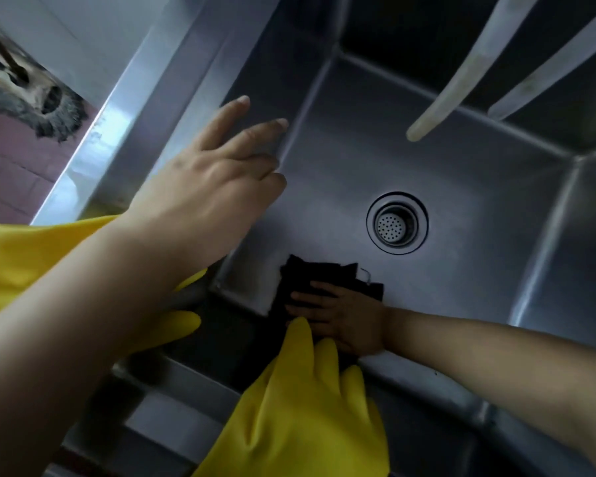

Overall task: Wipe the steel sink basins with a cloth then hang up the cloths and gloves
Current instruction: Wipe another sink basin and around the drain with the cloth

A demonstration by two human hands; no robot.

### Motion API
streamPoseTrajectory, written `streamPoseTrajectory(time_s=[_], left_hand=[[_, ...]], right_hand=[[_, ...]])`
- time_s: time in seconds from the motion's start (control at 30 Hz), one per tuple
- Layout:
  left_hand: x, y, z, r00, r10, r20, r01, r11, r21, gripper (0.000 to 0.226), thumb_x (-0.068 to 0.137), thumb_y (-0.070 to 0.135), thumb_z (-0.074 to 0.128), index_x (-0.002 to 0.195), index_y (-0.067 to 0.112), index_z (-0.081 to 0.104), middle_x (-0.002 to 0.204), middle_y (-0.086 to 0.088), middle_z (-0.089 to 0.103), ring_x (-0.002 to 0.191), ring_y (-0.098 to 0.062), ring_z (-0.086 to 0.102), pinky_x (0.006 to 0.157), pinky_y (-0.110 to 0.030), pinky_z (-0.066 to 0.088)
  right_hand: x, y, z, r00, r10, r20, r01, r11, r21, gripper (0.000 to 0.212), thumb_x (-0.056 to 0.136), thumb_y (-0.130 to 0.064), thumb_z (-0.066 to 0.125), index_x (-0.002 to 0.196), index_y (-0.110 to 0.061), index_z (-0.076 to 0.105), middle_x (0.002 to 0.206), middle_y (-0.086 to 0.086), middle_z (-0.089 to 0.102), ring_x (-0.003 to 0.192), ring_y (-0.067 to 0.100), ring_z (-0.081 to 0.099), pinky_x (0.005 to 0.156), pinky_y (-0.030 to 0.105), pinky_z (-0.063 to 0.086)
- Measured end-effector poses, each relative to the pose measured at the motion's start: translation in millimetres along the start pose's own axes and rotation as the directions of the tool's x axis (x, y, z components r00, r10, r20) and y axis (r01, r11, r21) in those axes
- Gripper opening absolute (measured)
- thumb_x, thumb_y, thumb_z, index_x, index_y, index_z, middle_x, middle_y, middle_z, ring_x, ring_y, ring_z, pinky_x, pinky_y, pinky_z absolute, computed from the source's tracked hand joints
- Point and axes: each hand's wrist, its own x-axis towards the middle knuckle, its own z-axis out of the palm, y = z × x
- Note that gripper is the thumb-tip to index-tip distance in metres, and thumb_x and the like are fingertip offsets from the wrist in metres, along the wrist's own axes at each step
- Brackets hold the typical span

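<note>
Right hand [341, 318] presses flat on the dark cloth [324, 280] at the basin [461, 187] floor, lower centre, no pinch grip, left hand [203, 180] spread wide on the wall; cloth looks limp, light, likely damp, so bunch a corner to lift.

A kitchen wash-up spot — deep steel sink basin [444, 173], strainer drain [397, 222], yellow gloves [300, 407].

Head camera looks steeply down, close, into the sink basin [427, 160].
</note>
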Motion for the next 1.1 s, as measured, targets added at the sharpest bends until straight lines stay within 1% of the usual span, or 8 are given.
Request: streamPoseTrajectory(time_s=[0.17, 0.33, 0.5, 0.6, 0.73, 0.87, 1.0, 1.1], left_hand=[[5, 12, 4, 0.999, 0.032, 0.000, -0.032, 0.999, 0.003, 0.029, 0.089, 0.004, 0.042, 0.097, 0.012, 0.069, 0.102, -0.007, 0.069, 0.135, -0.027, 0.038, 0.117, -0.050, 0.014], [12, 12, 4, 1.000, 0.003, -0.003, -0.004, 0.999, -0.039, 0.027, 0.086, 0.008, 0.045, 0.098, 0.014, 0.069, 0.101, -0.005, 0.070, 0.133, -0.026, 0.040, 0.116, -0.045, 0.014], [24, 24, 6, 0.995, -0.004, 0.098, 0.007, 1.000, -0.029, 0.023, 0.083, 0.011, 0.053, 0.101, 0.015, 0.067, 0.101, -0.004, 0.070, 0.132, -0.027, 0.040, 0.113, -0.045, 0.017], [33, 35, 10, 0.993, 0.015, 0.118, -0.006, 0.997, -0.076, 0.037, 0.086, 0.019, 0.034, 0.101, 0.011, 0.067, 0.100, -0.008, 0.070, 0.128, -0.029, 0.045, 0.109, -0.048, 0.023], [43, 50, 14, 0.969, 0.020, 0.245, -0.006, 0.998, -0.060, 0.054, 0.083, 0.026, 0.013, 0.111, 0.016, 0.058, 0.113, -0.003, 0.064, 0.127, -0.026, 0.042, 0.107, -0.043, 0.019], [50, 64, 24, 0.932, 0.038, 0.360, -0.028, 0.999, -0.032, 0.030, 0.091, 0.029, 0.035, 0.118, 0.026, 0.047, 0.118, 0.004, 0.057, 0.121, -0.019, 0.043, 0.104, -0.036, 0.025], [55, 69, 34, 0.936, -0.041, 0.349, 0.041, 0.999, 0.007, 0.024, 0.091, 0.026, 0.044, 0.115, 0.023, 0.049, 0.112, 0.003, 0.059, 0.115, -0.021, 0.048, 0.101, -0.035, 0.029], [53, 68, 44, 0.918, -0.135, 0.372, 0.142, 0.990, 0.009, 0.025, 0.090, 0.023, 0.047, 0.115, 0.020, 0.051, 0.113, 0.000, 0.060, 0.116, -0.023, 0.048, 0.102, -0.037, 0.029]], right_hand=[[-123, -18, 14, 0.995, 0.069, 0.072, -0.060, 0.991, -0.122, 0.061, 0.089, -0.044, 0.047, 0.145, -0.023, 0.035, 0.152, 0.000, 0.031, 0.139, 0.027, 0.033, 0.116, 0.047, 0.010], [-108, -7, 9, 0.997, 0.059, 0.049, -0.052, 0.990, -0.128, 0.065, 0.080, -0.056, 0.058, 0.139, -0.032, 0.046, 0.143, -0.003, 0.048, 0.130, 0.023, 0.048, 0.103, 0.042, 0.042], [-11, 17, 4, 0.977, 0.190, -0.098, -0.197, 0.978, -0.069, 0.064, 0.088, -0.050, 0.055, 0.145, -0.024, 0.039, 0.151, 0.006, 0.036, 0.141, 0.032, 0.028, 0.112, 0.049, 0.023], [29, 37, -5, 0.922, 0.361, -0.142, -0.367, 0.930, -0.022, 0.066, 0.088, -0.049, 0.053, 0.146, -0.021, 0.036, 0.153, 0.010, 0.032, 0.142, 0.034, 0.023, 0.114, 0.050, 0.016], [45, 73, -15, 0.771, 0.596, -0.226, -0.599, 0.798, 0.064, 0.066, 0.087, -0.049, 0.054, 0.144, -0.020, 0.038, 0.151, 0.008, 0.036, 0.142, 0.031, 0.023, 0.115, 0.049, 0.016], [33, 118, -26, 0.565, 0.793, -0.228, -0.801, 0.593, 0.081, 0.067, 0.092, -0.051, 0.039, 0.150, -0.024, 0.022, 0.158, 0.006, 0.019, 0.146, 0.029, 0.009, 0.116, 0.045, 0.007], [-13, 143, -28, 0.347, 0.921, -0.179, -0.928, 0.365, 0.075, 0.066, 0.094, -0.048, 0.032, 0.152, -0.024, 0.011, 0.160, 0.006, 0.010, 0.147, 0.028, 0.002, 0.117, 0.044, 0.004], [-60, 131, -21, 0.232, 0.957, -0.172, -0.964, 0.250, 0.089, 0.067, 0.093, -0.041, 0.038, 0.152, -0.022, 0.013, 0.160, 0.006, 0.010, 0.147, 0.027, 0.003, 0.117, 0.043, 0.003]])
